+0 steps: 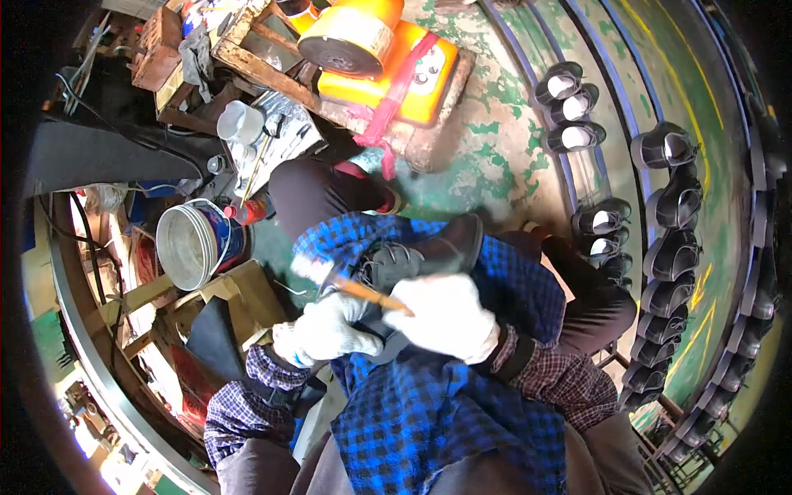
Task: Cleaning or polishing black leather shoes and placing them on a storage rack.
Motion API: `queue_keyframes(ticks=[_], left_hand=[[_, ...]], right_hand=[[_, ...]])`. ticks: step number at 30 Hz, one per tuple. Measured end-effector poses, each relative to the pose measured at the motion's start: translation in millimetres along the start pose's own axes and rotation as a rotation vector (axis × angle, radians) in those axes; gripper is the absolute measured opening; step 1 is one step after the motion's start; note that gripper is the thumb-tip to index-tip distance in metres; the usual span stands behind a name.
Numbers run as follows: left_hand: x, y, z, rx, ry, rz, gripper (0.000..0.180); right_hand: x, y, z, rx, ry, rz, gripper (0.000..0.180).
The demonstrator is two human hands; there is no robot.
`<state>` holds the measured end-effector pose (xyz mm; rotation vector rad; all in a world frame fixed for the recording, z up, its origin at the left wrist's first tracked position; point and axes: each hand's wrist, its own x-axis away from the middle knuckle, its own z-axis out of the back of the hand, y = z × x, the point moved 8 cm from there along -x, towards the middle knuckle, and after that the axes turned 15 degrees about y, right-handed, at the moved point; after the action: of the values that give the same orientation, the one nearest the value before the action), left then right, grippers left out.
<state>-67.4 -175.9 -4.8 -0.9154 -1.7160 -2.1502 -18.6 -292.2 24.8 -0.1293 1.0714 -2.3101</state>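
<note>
A dark lace-up shoe [437, 252] lies across my lap, its toe pointing to the upper right. My left hand [330, 332], in a white knit glove, is closed on the rear part of the shoe. My right hand [445, 318], gloved too and washed out by glare, is wrapped round a wooden-handled tool [367, 294]. The tool's pale, blurred head sits left of the laces; I cannot make out its exact kind. Beneath the shoe, a blue-and-black checked cloth [445, 412] covers my lap.
To the left stand a white bucket [169, 247] and an open cardboard box [252, 297]. A plastic cup [240, 124] rests on a paint-smeared board beyond them. Ahead, an orange machine [429, 74] sits on a wooden stand. Rows of black shoes [672, 256] line rails at right.
</note>
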Motion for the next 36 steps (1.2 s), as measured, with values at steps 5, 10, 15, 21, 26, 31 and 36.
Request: queue_keyframes(ticks=[5,10,15,21,26,31,36], left_hand=[[-3.4,-10.4,-0.2,-0.275,-0.018,0.009,0.042],[1.3,-16.4,-0.3,-0.205,-0.013,0.056,0.043],[3.2,-19.0,-1.9,-0.257,0.023,0.037,0.037],[2.9,-24.2,1.7,-0.21,0.013,-0.063,0.041],[6.8,-31.3,-6.2,0.202,-0.065,0.225,0.048],[10.5,-44.0,2.5,-0.149,0.023,0.053,0.044],[4.7,-15.9,-4.0,0.234,-0.068,0.05,0.049]], right_hand=[[9.3,9.7,1.5,-0.05,-0.006,-0.083,0.027],[10.5,13.9,-0.1,0.11,-0.02,-0.062,0.028],[13.5,-1.8,-9.8,-0.029,-0.073,-0.007,0.027],[7.2,14.9,2.7,-0.007,0.114,-0.058,0.024],[5.7,-8.1,-3.0,0.106,0.07,0.053,0.027],[3.6,1.7,17.1,-0.084,0.105,-0.048,0.022],[5.2,-11.2,5.8,0.117,0.148,0.164,0.024]])
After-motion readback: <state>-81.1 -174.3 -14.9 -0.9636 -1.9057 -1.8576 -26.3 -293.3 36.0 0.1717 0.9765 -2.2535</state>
